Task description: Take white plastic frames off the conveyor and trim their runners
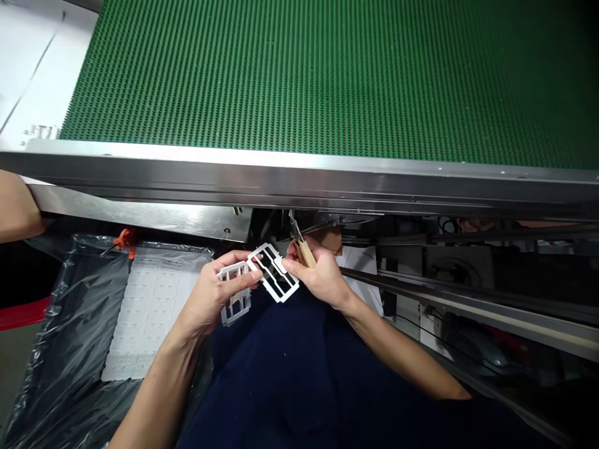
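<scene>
Far left, a bare forearm of a second person (16,209), well apart from the two working hands, just below the steel rail (299,178) of a green studded conveyor belt (327,75). Underneath, a black plastic liner (51,349), gripped near its edge by an orange clamp (124,242), probably for keeping the liner from slipping. On this liner, a pale moulded plastic sheet (150,318), lying flat, with many small repeated shapes.

Next, the left hand (210,296), curled narrow around a small white plastic lattice frame (236,308), raised above the navy cloth (290,380) of the lap. Beside it, a larger white plastic frame (272,272), tilted and pinched between both hands, with its left end at the left fingertips, perhaps for steady support from two sides. Then the right hand (321,277), in a narrow pinch on a small wooden-handled cutter (305,254), metal tip pointing up, and with the thumb against the right end of the larger frame. A short grip like this probably gives fine control close to the plastic. Far right, dark machine rails (486,299), running down past the right forearm.
</scene>
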`<action>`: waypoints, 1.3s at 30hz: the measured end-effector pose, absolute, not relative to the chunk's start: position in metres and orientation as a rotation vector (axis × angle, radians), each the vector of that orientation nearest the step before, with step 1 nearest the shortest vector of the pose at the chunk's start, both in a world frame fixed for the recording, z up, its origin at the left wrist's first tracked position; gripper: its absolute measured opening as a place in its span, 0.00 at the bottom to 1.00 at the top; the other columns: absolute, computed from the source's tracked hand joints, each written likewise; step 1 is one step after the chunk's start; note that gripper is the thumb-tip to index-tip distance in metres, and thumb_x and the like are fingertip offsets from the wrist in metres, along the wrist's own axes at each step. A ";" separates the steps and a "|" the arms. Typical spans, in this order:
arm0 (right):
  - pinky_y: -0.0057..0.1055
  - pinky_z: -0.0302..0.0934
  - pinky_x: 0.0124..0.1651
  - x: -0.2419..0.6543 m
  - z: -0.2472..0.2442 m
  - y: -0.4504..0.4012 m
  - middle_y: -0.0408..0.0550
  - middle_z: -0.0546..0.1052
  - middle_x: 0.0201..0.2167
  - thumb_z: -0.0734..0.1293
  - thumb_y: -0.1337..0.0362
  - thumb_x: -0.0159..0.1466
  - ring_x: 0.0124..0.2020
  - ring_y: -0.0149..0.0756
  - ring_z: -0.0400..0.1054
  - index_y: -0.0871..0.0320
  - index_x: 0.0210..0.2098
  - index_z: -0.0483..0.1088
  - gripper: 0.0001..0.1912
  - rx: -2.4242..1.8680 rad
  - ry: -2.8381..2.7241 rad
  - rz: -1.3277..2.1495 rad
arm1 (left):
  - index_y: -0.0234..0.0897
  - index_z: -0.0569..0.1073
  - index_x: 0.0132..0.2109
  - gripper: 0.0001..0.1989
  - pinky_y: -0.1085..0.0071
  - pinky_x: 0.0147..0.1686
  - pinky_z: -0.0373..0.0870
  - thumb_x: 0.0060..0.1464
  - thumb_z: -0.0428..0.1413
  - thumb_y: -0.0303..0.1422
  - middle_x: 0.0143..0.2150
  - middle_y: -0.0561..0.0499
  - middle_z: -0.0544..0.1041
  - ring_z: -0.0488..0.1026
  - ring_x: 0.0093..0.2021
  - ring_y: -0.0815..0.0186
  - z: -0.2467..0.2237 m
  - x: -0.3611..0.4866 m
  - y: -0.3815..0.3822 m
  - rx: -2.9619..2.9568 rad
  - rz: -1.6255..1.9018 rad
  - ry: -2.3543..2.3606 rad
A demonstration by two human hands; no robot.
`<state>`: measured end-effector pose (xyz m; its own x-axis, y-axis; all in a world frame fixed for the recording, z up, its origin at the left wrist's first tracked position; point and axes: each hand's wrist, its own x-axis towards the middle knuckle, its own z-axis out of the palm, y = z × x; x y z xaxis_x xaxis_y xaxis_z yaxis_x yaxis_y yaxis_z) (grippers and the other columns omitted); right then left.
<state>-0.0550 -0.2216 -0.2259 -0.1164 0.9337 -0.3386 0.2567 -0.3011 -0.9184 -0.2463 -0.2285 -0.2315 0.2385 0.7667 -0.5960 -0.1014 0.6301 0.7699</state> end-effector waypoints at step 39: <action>0.24 0.54 0.30 -0.053 -0.232 -0.235 0.39 0.66 0.26 0.65 0.63 0.57 0.26 0.26 0.58 0.58 0.30 0.63 0.06 -1.372 -1.554 1.638 | 0.38 0.73 0.29 0.08 0.75 0.25 0.59 0.50 0.57 0.37 0.25 0.52 0.70 0.64 0.26 0.66 -0.215 -0.266 -0.196 1.334 0.304 1.077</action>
